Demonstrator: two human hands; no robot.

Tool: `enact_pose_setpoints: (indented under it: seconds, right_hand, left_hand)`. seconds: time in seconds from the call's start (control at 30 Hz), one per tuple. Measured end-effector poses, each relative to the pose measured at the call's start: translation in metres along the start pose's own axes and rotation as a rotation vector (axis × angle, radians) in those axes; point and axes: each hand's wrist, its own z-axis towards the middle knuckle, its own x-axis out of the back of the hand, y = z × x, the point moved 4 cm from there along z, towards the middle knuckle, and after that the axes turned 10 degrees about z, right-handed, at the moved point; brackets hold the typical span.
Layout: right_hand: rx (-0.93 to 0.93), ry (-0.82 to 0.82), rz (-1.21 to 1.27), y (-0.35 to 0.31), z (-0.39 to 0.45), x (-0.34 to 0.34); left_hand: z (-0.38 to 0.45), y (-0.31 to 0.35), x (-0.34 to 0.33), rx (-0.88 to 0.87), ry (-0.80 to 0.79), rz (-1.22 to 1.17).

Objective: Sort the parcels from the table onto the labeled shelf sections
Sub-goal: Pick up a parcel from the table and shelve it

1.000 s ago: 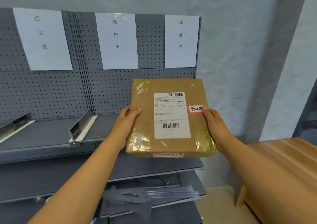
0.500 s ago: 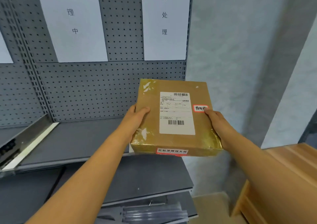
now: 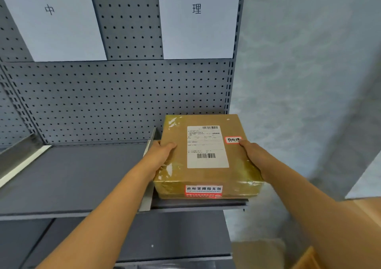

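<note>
We note the grey shelf with its pegboard back as our landmark. Two white paper signs hang on its back panel; the right sign sits directly above the rightmost section. A metal divider on the shelf separates that rightmost section from the wide one to its left. The brown parcel lies flat in the rightmost section, right of the divider, its front edge near the shelf's front lip; whether it rests fully on the shelf we cannot tell. We observe the left hand gripping its left edge, thumb on top, and the right hand gripping its right edge, thumb touching the small red-bordered sticker. A white shipping label covers the top; a red seal sits on the front face
</note>
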Motion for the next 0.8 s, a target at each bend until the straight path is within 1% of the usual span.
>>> enact_pose_setpoints:
  seconds: [0.1, 0.23, 0.33, 0.5, 0.67, 0.7, 0.73, 0.8]
  right_hand:
    - [-0.023, -0.052, -0.024, 0.002, 0.021, -0.004]
    - [-0.059, -0.106, -0.065, 0.001, 0.038, -0.007]
    - [-0.089, -0.14, -0.081, 0.003, 0.048, -0.01]
    - [-0.132, -0.147, -0.084, 0.003, 0.06, -0.014]
    - [-0.154, -0.159, -0.081, 0.005, 0.059, -0.016]
    - [-0.117, -0.132, -0.123, 0.002, 0.057, -0.015]
    - [-0.037, -0.07, -0.218, -0.003, 0.055, -0.014]
    - [0.239, 0.093, -0.498, -0.02, 0.049, -0.012]
  left_hand:
    - [0.013, -0.001, -0.006, 0.036, 0.059, 0.037]
    - [0.028, -0.002, -0.009, 0.073, 0.09, 0.096]
    - [0.039, -0.004, -0.008, 0.101, 0.113, 0.195]
    - [0.053, -0.005, -0.002, 0.025, 0.176, 0.315]
    - [0.051, -0.001, 0.0, -0.049, 0.197, 0.429]
    - [0.049, 0.001, 0.0, -0.075, 0.216, 0.468]
    - [0.046, 0.004, 0.002, -0.106, 0.24, 0.501]
    - [0.038, 0.013, 0.006, -0.182, 0.293, 0.516]
